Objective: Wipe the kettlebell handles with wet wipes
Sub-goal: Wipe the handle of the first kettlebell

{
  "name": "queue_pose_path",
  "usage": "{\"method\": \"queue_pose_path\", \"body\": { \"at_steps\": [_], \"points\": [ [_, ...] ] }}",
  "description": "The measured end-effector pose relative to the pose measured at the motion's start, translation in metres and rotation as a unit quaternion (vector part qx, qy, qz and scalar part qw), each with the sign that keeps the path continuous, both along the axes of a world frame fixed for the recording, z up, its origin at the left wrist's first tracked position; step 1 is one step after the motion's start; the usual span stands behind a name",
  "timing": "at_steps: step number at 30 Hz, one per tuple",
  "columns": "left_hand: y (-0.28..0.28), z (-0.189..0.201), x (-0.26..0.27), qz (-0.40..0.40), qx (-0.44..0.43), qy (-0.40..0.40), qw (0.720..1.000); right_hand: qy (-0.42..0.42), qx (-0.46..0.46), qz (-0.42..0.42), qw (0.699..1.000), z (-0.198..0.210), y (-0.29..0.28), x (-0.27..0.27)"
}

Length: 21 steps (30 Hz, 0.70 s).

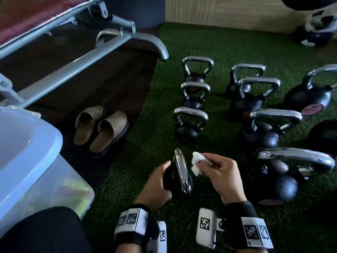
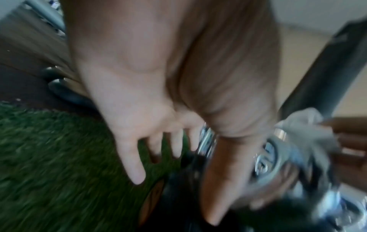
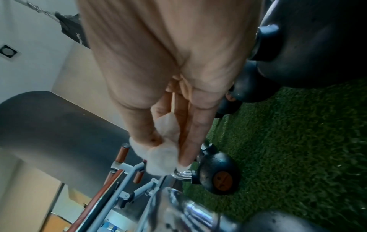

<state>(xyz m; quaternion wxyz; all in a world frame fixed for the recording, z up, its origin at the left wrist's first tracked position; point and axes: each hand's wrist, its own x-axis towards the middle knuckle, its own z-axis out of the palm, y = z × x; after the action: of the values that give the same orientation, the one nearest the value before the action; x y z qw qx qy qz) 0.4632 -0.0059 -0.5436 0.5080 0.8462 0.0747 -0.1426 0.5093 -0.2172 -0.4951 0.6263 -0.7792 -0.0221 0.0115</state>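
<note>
Chrome handle (image 1: 182, 170) of a small black kettlebell (image 1: 170, 181) seen edge-on, tipped up off the green turf (image 1: 145, 143) at the near end of the left-hand row. Long axis of that handle running from far to near, almost straight toward the person, its upper end farthest away.

Left grip (image 1: 158, 185) pressed to the left side of the black ball, thumb laid over the top. In the blurred left wrist view, fingers spread and fairly straight rather than clenched, so bracing the weight more than clutching it. How far the fingers wrap beneath: not visible.

Right grip (image 1: 220, 174) closed in a pinch on a crumpled white wipe (image 1: 197, 164), thumb and fingertips bunching the cloth. Wipe just beside the upper stretch of the handle, on its right. Touching or a hair apart: too close to call from above.

Right side plainly the working side, with only a short sideways approach to the left left to make. Judged from this: wipe to be folded round the bar near its far end, then drawn along the axis toward the body, left side holding the ball against the pull.

Other kettlebells (image 1: 190, 123) upright in two rows behind and to the right, well apart from the wipe. Tan sandals (image 1: 102, 128) on the dark mat to the left, beside a pale plastic bin (image 1: 36, 161).
</note>
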Motion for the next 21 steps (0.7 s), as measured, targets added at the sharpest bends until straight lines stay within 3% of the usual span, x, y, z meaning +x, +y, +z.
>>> {"method": "queue_pose_path", "body": {
  "at_steps": [2, 6, 9, 15, 21],
  "points": [
    [-0.012, -0.032, -0.001, -0.051, -0.002, 0.035, 0.998, 0.018, -0.026, -0.031, 0.999, -0.009, -0.006, 0.002],
    [-0.047, -0.059, 0.005, 0.045, 0.023, -0.031, 0.998, 0.05, -0.059, -0.053, 0.996, -0.021, -0.01, 0.006],
    [-0.048, -0.06, 0.009, 0.063, 0.063, -0.086, 0.992, 0.059, -0.073, -0.061, 0.994, -0.03, -0.005, 0.009],
    [-0.013, -0.048, 0.021, -0.064, 0.05, -0.114, 0.99, 0.091, -0.096, -0.063, 0.989, -0.049, 0.019, 0.022],
    [-0.006, -0.043, 0.025, -0.118, 0.074, -0.159, 0.977, 0.112, -0.124, -0.058, 0.984, -0.068, 0.05, 0.035]
  ]
}}
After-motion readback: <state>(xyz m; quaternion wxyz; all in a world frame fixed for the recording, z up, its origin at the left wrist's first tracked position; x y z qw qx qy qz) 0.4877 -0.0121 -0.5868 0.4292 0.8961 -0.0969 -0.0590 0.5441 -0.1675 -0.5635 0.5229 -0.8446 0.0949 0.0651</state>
